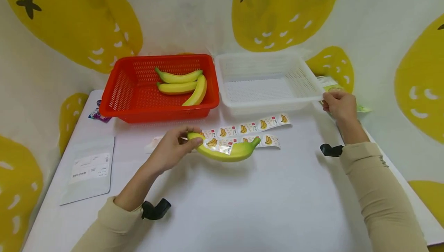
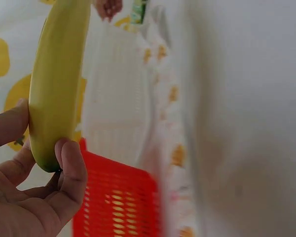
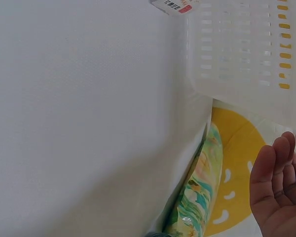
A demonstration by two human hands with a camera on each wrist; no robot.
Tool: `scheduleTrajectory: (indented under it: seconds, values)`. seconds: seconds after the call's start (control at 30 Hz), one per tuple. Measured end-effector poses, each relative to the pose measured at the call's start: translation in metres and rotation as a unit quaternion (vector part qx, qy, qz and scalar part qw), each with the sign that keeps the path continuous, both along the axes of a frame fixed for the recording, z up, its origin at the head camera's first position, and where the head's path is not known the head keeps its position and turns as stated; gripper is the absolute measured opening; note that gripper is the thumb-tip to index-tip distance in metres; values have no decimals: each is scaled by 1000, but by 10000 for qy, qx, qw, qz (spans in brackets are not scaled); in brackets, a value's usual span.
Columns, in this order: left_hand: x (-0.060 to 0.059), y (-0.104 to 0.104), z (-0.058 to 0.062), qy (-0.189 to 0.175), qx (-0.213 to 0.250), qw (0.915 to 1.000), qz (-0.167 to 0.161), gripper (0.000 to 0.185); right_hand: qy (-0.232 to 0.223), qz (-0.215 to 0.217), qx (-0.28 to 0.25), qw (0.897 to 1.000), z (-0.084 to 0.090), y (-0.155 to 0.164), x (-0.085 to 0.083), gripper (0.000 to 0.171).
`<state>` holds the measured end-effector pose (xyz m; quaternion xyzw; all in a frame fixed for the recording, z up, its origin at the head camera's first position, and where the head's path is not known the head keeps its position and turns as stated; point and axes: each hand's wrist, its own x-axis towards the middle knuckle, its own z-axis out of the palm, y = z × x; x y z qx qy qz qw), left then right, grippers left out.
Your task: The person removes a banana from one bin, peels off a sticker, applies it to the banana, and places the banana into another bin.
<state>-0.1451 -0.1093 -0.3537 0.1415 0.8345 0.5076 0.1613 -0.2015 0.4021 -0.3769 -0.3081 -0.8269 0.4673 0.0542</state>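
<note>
1. Left hand (image 1: 172,148) pinches the banana (image 1: 227,152) at its left end, above the table (image 1: 243,205).
2. Right hand (image 1: 339,105) grips the white basket (image 1: 267,107) corner; wrist view shows relaxed fingers (image 3: 276,173), so grip uncertain.
3. Banana axis runs left-right, stem rightward; only head view shows sticker strips (image 1: 249,126) behind it.

Yellow-green banana (image 1: 227,152); red basket (image 1: 125,90); white basket (image 1: 305,78).

In the left wrist view, the banana (image 2: 56,84) runs off the top edge, and the sticker strips (image 2: 173,148) and red basket (image 2: 116,202) are blurred. The right hand (image 3: 278,190) is cropped at the frame's corner; print on the white pouch (image 1: 89,169) is too small to read.
</note>
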Motion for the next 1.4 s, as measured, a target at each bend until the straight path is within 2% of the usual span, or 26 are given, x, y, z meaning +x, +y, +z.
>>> scheduleTrajectory:
  seconds: [0.13, 0.23, 0.37, 0.5, 0.67, 0.77, 0.87, 1.0, 1.1, 1.27, 1.4]
  values:
    - [-29, 14, 26, 43, 206, 9998, -52, 37, 175, 30, 77, 9998, -3, -9, 8, 47]
    - [-54, 27, 41, -12, 348, 9994, 36, 41, 411, 96, 104, 9991, -6, -16, 14, 44]
    - [-87, 51, 51, 6, 278, 9992, 281, 41, 780, 221, 128, 9966, -9, -28, 19, 41]
    - [-113, 76, 53, 38, 84, 9991, 407, 39, 1042, 265, 170, 9941, -11, -41, 18, 40]
    - [-135, 106, 42, 36, -9, 9988, 481, 37, 992, 179, 184, 9947, -11, -59, 15, 43]
    - [-143, 119, 30, -13, -101, 9985, 537, 37, 971, 214, 66, 9950, -12, -72, 12, 45]
    - [-147, 127, 19, -282, -181, 9978, 565, 38, 962, 239, -50, 9951, -14, -85, 7, 44]
    - [-151, 131, 3, -738, -218, 9958, 500, 39, 974, 217, -86, 9950, -17, -98, 6, 42]
    - [-154, 131, -7, -930, -396, 9935, 523, 40, 1131, 276, -166, 9931, -20, -106, 5, 40]
    - [-160, 128, -19, -1025, -817, 9900, 528, 39, 1467, 331, -485, 9874, -23, -114, 7, 41]
    - [-162, 131, -23, -952, -1175, 9882, 244, 36, 1612, 308, -519, 9851, -24, -115, 11, 41]
